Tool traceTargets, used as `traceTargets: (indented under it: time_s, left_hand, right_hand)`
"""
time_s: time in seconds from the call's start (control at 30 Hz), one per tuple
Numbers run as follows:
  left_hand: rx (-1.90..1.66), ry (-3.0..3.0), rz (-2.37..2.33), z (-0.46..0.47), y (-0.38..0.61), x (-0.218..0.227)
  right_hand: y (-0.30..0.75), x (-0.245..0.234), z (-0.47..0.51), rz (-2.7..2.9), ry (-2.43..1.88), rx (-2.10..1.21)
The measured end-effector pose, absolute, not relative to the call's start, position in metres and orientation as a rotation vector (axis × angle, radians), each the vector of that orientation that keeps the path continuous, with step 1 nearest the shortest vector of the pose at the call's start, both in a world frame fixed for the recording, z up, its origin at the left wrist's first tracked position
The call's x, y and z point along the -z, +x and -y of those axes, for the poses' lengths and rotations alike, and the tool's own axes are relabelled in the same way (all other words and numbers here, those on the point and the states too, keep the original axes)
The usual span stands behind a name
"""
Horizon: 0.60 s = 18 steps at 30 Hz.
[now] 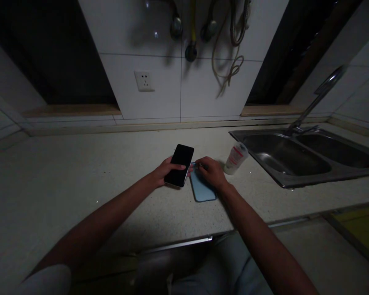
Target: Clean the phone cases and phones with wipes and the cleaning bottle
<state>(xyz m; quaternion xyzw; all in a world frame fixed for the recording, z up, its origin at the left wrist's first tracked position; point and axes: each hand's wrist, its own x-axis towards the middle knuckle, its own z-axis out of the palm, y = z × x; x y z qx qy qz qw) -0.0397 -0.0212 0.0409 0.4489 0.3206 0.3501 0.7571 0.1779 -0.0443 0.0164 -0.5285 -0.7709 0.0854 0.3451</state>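
Note:
My left hand (163,172) is closed around a black phone (180,164), holding it screen up just above the pale countertop (80,180). To its right, a light blue phone case (202,189) lies flat on the counter. My right hand (211,172) rests on the case's upper end, fingers curled and pinching its top edge close to the phone's side.
A small white bottle with a red label (236,158) stands just right of my right hand. A steel double sink (301,157) with a tap (318,96) fills the right side. A wall socket (144,80) and hanging hoses (230,45) are on the tiled wall behind.

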Motion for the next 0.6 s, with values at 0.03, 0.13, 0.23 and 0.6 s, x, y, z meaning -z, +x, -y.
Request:
traceTargets:
  time_s: [0.03, 0.13, 0.23, 0.6]
  left_hand:
    - [-0.770, 0.923, -0.695, 0.025, -0.037, -0.039]
    - [-0.732, 0.744, -0.738, 0.034, -0.030, -0.035]
    - [-0.738, 0.550, -0.746, 0.045, -0.023, -0.036]
    - [-0.717, 0.379, -0.486, 0.064, -0.014, -0.030]
  right_hand:
    - [0.178, -0.016, 0.044, 1.994, -1.354, -0.220]
    - [0.177, -0.015, 0.044, 1.949, -1.328, -0.210]
    - [0.176, -0.016, 0.045, 1.866, -1.337, -0.199]
    - [0.170, -0.033, 0.050, 1.475, -1.444, -0.343]
